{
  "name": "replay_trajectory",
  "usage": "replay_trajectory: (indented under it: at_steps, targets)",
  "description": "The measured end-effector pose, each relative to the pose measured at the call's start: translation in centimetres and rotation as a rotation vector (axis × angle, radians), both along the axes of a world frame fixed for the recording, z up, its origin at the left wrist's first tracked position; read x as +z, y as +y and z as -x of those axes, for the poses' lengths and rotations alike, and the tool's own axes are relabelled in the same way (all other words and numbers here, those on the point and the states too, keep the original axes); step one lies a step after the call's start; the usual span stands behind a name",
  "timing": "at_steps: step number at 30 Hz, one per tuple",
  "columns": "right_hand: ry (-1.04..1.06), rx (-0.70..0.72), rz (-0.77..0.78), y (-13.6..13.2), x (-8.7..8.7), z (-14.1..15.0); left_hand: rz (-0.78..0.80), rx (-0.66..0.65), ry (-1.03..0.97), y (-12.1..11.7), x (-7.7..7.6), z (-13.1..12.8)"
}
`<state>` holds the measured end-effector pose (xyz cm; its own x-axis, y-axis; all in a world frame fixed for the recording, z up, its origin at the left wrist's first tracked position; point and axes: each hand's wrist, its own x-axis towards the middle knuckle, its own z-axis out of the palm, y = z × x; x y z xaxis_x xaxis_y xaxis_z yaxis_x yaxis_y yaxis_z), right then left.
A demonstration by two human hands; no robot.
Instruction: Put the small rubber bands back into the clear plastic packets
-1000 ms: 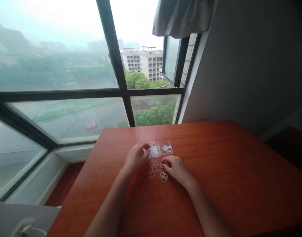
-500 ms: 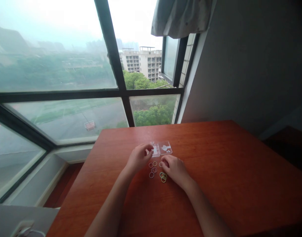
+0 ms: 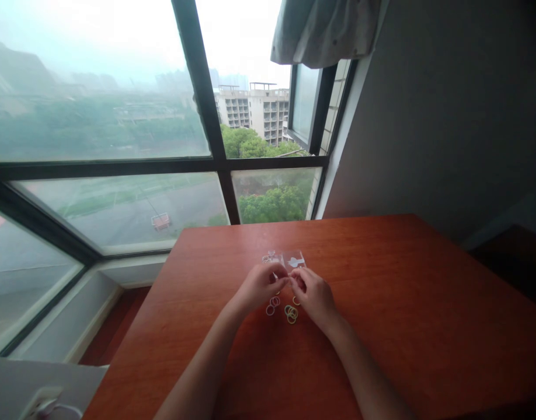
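Note:
My left hand and my right hand meet fingertip to fingertip above the table, each closed in a pinch. Whatever sits between the fingertips is too small to make out. Just behind them lies a clear plastic case, opened flat, with a white pattern on its right half; my fingers cover part of it. Below the hands are small ring-shaped hair ties: purple ones on the left and a yellow-green cluster on the right. A single yellow tie lies beside my right fingers, partly hidden.
The reddish-brown wooden table reaches to the window wall. Dark window frames stand beyond its far edge, with a grey curtain hanging above. At the lower left is a wall socket with a white plug.
My left hand has moved right and slightly toward me, away from the case's left half. My right hand has risen a little, and the two now meet at the fingertips.

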<state>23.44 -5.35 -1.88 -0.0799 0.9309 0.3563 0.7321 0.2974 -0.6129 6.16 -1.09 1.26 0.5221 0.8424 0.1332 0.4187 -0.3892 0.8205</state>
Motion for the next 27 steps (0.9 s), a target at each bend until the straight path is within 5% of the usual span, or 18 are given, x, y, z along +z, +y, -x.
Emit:
replay_trajectory:
  at_steps: [27]
  targets:
    - [0.010,0.055,-0.017,-0.25,0.41,0.23,-0.012,-0.024,0.028,-0.14,-0.28,0.05]
